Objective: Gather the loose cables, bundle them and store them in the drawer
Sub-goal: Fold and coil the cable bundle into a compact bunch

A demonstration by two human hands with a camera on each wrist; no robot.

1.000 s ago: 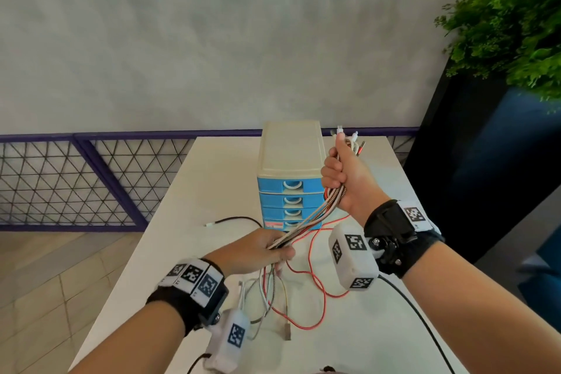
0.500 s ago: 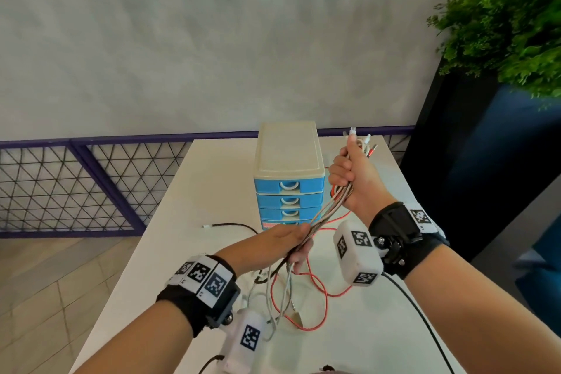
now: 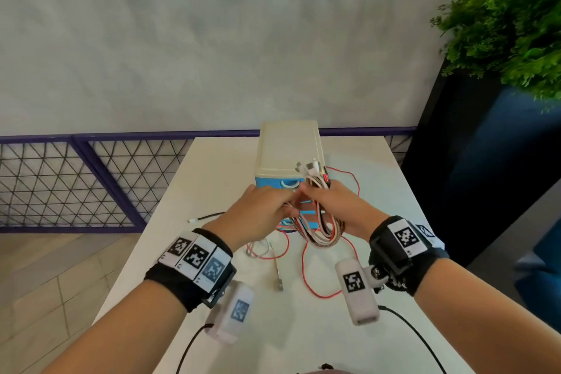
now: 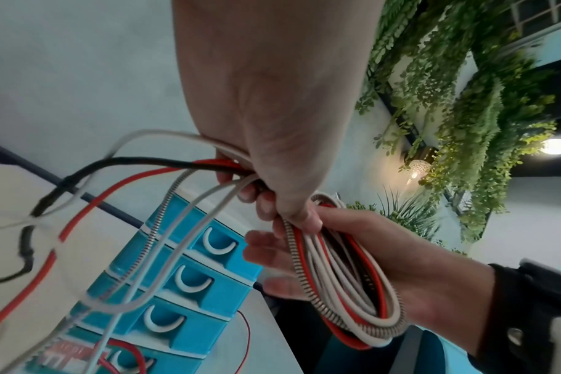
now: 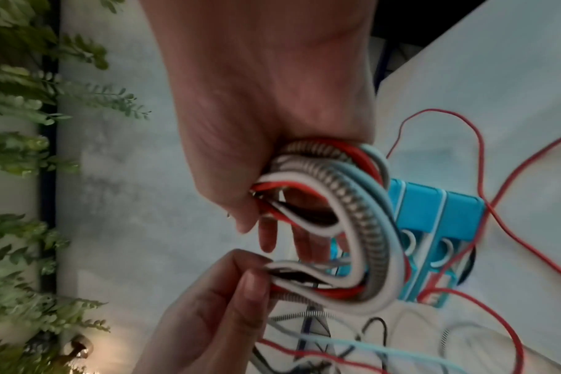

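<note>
A bundle of white, red, black and braided cables [image 3: 323,229] hangs folded in a loop between both hands in front of a small drawer unit [image 3: 288,158] with blue drawers. My right hand [image 3: 329,200] grips the loop [image 4: 346,286], with the plug ends [image 3: 312,168] sticking up above it. My left hand [image 3: 267,206] pinches the same cables [image 5: 308,281] right beside the right hand. Loose tails [image 3: 306,267] trail from the hands down onto the white table [image 3: 212,179]. The drawers [image 4: 189,278] are closed.
A thin red wire [image 3: 349,179] lies on the table right of the drawer unit. A black cable with a white tip [image 3: 206,217] lies to the left. A purple mesh railing [image 3: 91,179] runs behind the table and a dark planter with a green plant [image 3: 501,24] stands at right.
My right hand has come down from its raised position and my left hand has risen to meet it, folding the stretched cables into a loop in front of the drawers.
</note>
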